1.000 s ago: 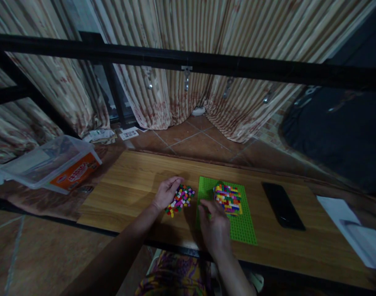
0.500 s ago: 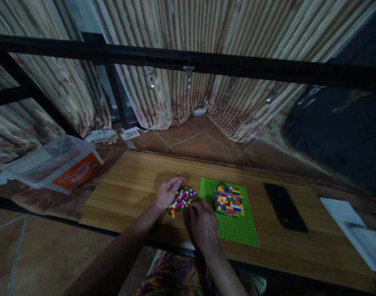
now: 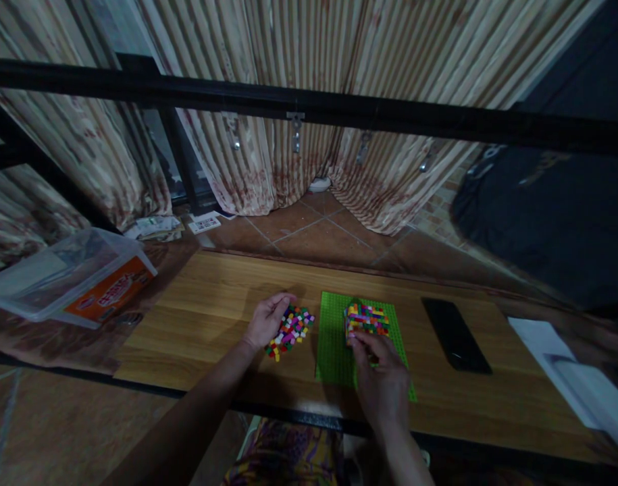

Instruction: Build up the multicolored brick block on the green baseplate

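Observation:
A loose pile of small multicoloured toy bricks [image 3: 294,329] lies on the wooden table. My left hand [image 3: 267,320] rests along the pile's left side, its fingers loosely stretched around the far edge and the thumb above them. To the right, a green studded baseplate [image 3: 333,344] carries a block built of many coloured bricks [image 3: 372,317]. Over the near left corner of that block is my right hand [image 3: 382,368], thumb and forefinger pinched on a tiny toy brick mostly hidden by the fingertips. This hand also covers the block's near side.
A black phone-like slab [image 3: 455,334] lies right of the baseplate, with white sheets [image 3: 552,371] beyond it. A clear plastic bin [image 3: 106,270] with an orange label stands left of the table [image 3: 202,304]. A dark metal bar [image 3: 268,101] crosses in front of striped curtains.
My right hand has moved from the brick pile rightward to the built block. My left hand has stayed by the pile. The whole view has shifted slightly.

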`<state>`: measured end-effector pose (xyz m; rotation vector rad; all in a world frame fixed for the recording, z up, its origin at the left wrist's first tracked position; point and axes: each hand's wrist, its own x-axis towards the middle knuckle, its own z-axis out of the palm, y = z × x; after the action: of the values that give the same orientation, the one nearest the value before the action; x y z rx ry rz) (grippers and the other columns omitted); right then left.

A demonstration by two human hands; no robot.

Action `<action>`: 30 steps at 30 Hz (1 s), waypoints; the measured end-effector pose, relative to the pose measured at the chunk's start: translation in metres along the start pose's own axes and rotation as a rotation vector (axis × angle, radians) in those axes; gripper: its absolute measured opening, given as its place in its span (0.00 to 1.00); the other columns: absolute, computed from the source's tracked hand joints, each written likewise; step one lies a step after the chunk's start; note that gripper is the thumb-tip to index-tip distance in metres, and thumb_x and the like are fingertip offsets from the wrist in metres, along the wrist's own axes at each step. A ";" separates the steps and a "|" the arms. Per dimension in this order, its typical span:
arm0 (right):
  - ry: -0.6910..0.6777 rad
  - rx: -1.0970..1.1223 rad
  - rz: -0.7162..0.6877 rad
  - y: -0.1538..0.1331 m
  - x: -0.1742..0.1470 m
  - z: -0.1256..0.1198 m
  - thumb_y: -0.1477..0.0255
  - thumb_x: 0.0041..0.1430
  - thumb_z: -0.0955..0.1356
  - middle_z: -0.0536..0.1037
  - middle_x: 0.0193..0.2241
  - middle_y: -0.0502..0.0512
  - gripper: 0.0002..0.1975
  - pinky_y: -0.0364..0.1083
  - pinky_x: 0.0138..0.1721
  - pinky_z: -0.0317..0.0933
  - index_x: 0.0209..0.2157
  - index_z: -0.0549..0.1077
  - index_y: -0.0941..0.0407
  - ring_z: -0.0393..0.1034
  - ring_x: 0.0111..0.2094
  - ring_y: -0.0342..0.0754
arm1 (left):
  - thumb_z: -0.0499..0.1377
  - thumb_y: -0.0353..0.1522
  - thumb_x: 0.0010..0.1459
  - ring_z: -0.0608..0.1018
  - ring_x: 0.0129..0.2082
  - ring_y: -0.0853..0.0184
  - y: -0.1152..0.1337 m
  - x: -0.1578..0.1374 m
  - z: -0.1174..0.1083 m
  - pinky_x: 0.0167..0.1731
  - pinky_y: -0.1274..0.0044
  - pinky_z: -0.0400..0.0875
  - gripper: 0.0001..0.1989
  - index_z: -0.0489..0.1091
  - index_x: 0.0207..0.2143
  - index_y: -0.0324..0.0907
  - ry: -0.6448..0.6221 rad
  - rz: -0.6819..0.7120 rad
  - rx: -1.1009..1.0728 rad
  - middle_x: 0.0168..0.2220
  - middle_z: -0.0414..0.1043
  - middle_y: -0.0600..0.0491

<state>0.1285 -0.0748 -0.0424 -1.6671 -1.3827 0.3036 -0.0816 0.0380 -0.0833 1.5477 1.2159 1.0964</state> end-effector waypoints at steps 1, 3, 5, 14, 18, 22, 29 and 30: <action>0.022 -0.025 0.030 0.006 0.003 -0.006 0.62 0.60 0.64 0.77 0.35 0.57 0.13 0.47 0.37 0.64 0.36 0.76 0.56 0.72 0.35 0.49 | 0.52 0.42 0.60 0.76 0.41 0.64 0.000 0.000 0.000 0.45 0.74 0.68 0.18 0.75 0.39 0.41 -0.001 0.003 0.002 0.38 0.77 0.52; 0.059 -0.085 0.074 0.018 0.010 -0.016 0.60 0.60 0.63 0.77 0.35 0.58 0.16 0.47 0.36 0.64 0.36 0.76 0.57 0.72 0.35 0.50 | 0.52 0.42 0.60 0.76 0.41 0.64 -0.001 0.000 0.000 0.45 0.75 0.68 0.18 0.75 0.39 0.41 -0.001 0.008 0.003 0.38 0.78 0.52; 0.086 -0.162 0.090 0.027 0.014 -0.022 0.57 0.60 0.62 0.77 0.35 0.59 0.19 0.47 0.35 0.63 0.36 0.76 0.58 0.72 0.34 0.51 | 0.53 0.42 0.60 0.76 0.41 0.64 0.000 0.000 0.000 0.45 0.75 0.68 0.17 0.75 0.39 0.41 0.002 0.007 0.005 0.38 0.77 0.52; 0.100 -0.305 0.021 0.038 0.025 -0.019 0.56 0.62 0.59 0.77 0.34 0.61 0.24 0.47 0.34 0.61 0.36 0.77 0.59 0.71 0.34 0.52 | 0.53 0.42 0.60 0.76 0.42 0.64 0.000 0.001 0.000 0.46 0.74 0.68 0.17 0.75 0.39 0.41 0.005 0.000 0.005 0.39 0.77 0.51; 0.118 -0.332 0.037 0.039 0.025 -0.016 0.54 0.62 0.60 0.78 0.32 0.59 0.24 0.46 0.32 0.59 0.34 0.77 0.59 0.71 0.32 0.52 | 0.53 0.42 0.59 0.76 0.41 0.64 0.002 0.000 0.000 0.46 0.74 0.68 0.17 0.75 0.39 0.41 0.008 0.003 -0.001 0.39 0.77 0.51; 0.145 -0.341 0.035 0.040 0.025 -0.014 0.53 0.60 0.61 0.78 0.31 0.59 0.24 0.46 0.32 0.59 0.32 0.77 0.59 0.71 0.32 0.52 | 0.53 0.43 0.59 0.77 0.41 0.63 0.005 -0.001 0.000 0.45 0.73 0.68 0.17 0.75 0.38 0.41 0.009 0.001 0.002 0.38 0.78 0.51; 0.152 -0.294 0.021 0.040 0.026 -0.014 0.53 0.59 0.62 0.78 0.29 0.59 0.23 0.46 0.32 0.60 0.30 0.77 0.59 0.71 0.30 0.51 | 0.53 0.43 0.59 0.77 0.41 0.63 0.004 0.000 0.000 0.45 0.74 0.69 0.18 0.75 0.38 0.41 0.007 -0.001 0.002 0.38 0.78 0.51; 0.150 -0.291 0.023 0.040 0.026 -0.014 0.54 0.59 0.62 0.78 0.30 0.59 0.23 0.46 0.32 0.60 0.30 0.77 0.59 0.71 0.30 0.51 | 0.53 0.43 0.59 0.77 0.40 0.63 0.004 0.000 0.000 0.45 0.73 0.69 0.18 0.75 0.38 0.41 0.007 0.002 0.005 0.38 0.78 0.51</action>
<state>0.1731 -0.0567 -0.0561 -1.9019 -1.3436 -0.0127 -0.0804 0.0371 -0.0796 1.5505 1.2226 1.1023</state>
